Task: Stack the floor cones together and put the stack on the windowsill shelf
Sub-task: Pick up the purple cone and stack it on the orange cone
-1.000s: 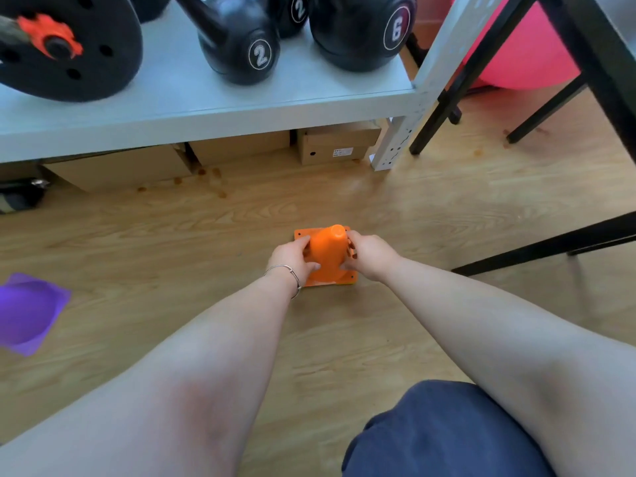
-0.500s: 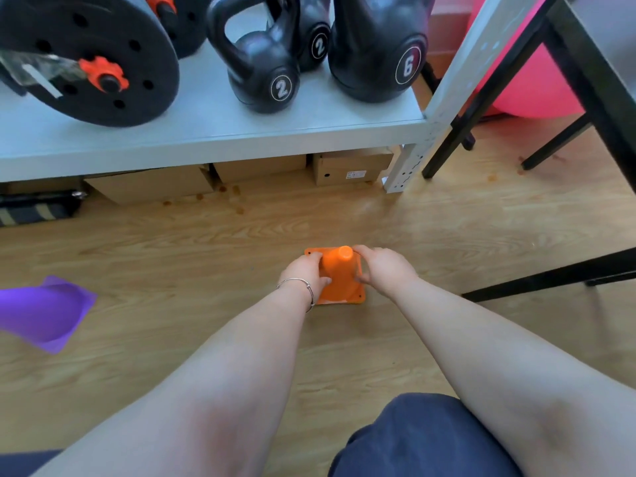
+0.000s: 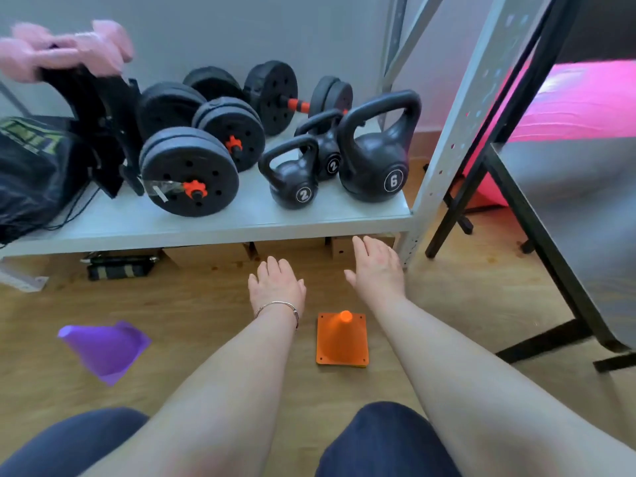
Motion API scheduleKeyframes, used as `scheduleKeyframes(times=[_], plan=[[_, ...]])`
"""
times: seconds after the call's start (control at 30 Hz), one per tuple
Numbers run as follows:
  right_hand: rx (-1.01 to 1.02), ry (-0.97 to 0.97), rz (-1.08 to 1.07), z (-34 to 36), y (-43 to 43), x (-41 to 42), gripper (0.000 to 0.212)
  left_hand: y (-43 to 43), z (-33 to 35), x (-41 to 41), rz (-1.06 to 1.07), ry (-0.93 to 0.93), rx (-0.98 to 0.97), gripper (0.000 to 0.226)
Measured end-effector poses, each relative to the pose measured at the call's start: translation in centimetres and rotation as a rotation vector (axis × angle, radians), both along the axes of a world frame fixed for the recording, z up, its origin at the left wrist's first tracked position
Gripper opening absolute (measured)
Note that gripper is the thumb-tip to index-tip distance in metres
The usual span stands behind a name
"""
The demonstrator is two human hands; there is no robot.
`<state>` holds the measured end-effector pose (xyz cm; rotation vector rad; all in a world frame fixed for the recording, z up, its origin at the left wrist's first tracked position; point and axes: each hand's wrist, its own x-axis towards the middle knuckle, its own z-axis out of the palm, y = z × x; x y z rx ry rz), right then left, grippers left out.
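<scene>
Grey metal rack shelf (image 3: 241, 220) at 12 o'clock holds black plate dumbbells (image 3: 189, 173) and three black kettlebells (image 3: 375, 156); pink exercise ball (image 3: 581, 108) at 2 o'clock.

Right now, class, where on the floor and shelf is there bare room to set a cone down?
Bare floor lies between the purple cone and the orange cone, and right of it. The shelf is crowded with weights, its front edge bare.
</scene>
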<state>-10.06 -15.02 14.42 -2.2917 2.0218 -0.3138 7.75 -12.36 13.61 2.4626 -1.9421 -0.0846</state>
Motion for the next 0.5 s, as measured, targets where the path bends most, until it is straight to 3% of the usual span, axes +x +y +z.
scheduleKeyframes(times=[0.2,0.5], plan=[[-0.092,0.001,0.050,4.4,0.1,2.1,0.068,-0.1,5.2,1.8,0.038,-0.081,-0.010,0.073],[-0.029,-0.036,0.020,7.4,-0.4,7.3,0.075,0.0,10.0,7.8,-0.003,-0.137,0.001,0.069]])
